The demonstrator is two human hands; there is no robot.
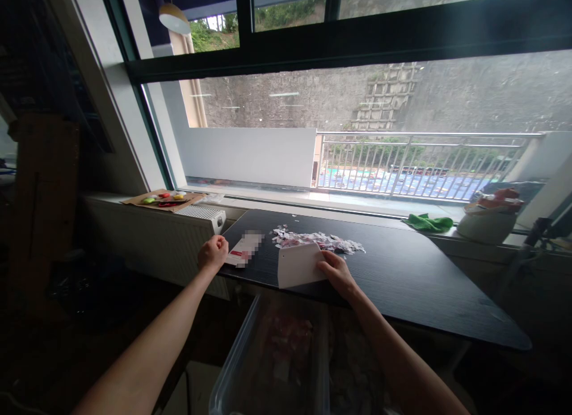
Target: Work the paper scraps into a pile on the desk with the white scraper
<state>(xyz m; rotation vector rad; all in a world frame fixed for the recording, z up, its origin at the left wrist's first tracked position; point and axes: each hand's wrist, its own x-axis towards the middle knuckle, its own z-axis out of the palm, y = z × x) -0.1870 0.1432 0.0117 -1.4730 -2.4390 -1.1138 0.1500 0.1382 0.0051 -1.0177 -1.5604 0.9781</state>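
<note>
My right hand (338, 273) pinches the right edge of a plain white card (298, 265), which is tilted up above the front edge of the dark table (393, 278). The card has a small dark hole near its upper left corner. My left hand (213, 253) is curled closed at the table's left edge; what its fingers hold, if anything, is hidden. Just beside it, on the table, lies a printed card (241, 251) with a red band, partly blurred out. Behind the white card, a heap of small torn paper pieces (322, 241) spreads across the table.
Below the table's front edge stands a clear plastic bin (232, 367) with dim contents. A radiator (201, 215) is at left, with a brown board (143, 201) bearing colourful items nearby. A green cloth (429, 223) and a pale pot (487, 224) sit on the right sill.
</note>
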